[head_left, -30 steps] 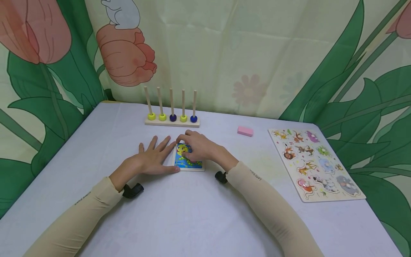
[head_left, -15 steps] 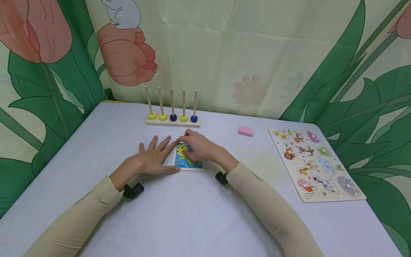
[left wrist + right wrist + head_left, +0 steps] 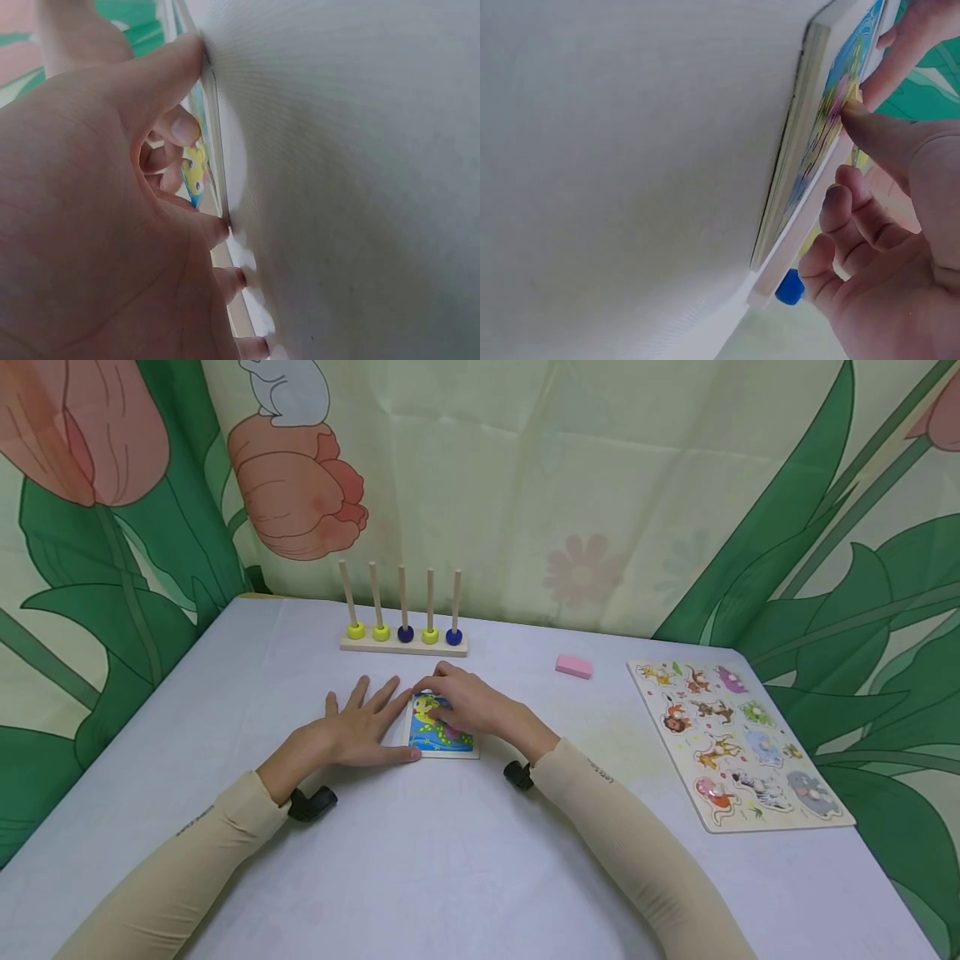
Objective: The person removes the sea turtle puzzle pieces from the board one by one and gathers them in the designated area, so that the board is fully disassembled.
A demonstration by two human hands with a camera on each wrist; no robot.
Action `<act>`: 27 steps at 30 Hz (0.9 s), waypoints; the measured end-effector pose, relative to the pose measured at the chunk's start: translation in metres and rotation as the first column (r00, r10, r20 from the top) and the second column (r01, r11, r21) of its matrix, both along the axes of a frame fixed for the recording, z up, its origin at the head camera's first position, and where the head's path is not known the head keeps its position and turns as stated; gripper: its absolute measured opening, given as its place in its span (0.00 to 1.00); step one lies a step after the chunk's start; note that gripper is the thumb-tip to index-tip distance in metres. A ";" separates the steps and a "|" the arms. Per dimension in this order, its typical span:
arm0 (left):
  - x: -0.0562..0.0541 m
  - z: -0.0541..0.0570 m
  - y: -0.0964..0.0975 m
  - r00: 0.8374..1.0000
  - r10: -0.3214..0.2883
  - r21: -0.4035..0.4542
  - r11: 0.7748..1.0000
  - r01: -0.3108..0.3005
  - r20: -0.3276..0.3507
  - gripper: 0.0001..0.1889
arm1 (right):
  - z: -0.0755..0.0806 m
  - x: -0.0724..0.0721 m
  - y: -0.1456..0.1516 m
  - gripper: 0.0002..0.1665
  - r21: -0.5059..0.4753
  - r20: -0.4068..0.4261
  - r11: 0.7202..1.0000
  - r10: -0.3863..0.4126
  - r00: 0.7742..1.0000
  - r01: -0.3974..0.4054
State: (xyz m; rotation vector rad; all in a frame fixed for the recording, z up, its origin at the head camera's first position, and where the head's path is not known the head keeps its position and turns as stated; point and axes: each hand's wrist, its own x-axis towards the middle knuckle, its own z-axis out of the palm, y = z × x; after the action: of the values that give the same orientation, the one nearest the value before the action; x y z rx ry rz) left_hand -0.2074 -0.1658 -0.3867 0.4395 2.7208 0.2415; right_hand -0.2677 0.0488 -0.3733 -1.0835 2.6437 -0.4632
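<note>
A small jigsaw puzzle with a yellow cartoon animal on blue lies in a pale wooden frame mid-table. My left hand is spread flat on the cloth at its left, the thumb touching the frame's lower left corner and the index finger near its upper left corner. Over the top of the puzzle, my right hand pinches a yellow-and-blue puzzle piece at the upper left, thumb on the picture and index finger at the far edge. In the left wrist view this piece looks tilted up; the fingers partly hide it.
Behind the puzzle stands a wooden peg rack with yellow and dark blue beads on upright pegs. A pink eraser-like block lies to its right. An animal peg-puzzle board lies at the table's right. A printed curtain hangs behind.
My right thumb has slid slightly up and right over the picture, showing a bit more of it. My left hand stays in place.
</note>
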 end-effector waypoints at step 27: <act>-0.002 -0.003 -0.001 1.000 0.003 0.014 1.000 -0.003 0.000 0.58 | 0.000 0.002 0.034 0.25 0.009 0.005 1.000 -0.029 1.000 0.029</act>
State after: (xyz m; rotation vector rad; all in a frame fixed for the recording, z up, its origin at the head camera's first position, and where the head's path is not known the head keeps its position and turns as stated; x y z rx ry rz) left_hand -0.2089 -0.1664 -0.3898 0.4389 2.7218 0.2614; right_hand -0.2662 0.0827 -0.3735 -1.0418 2.6573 -0.4586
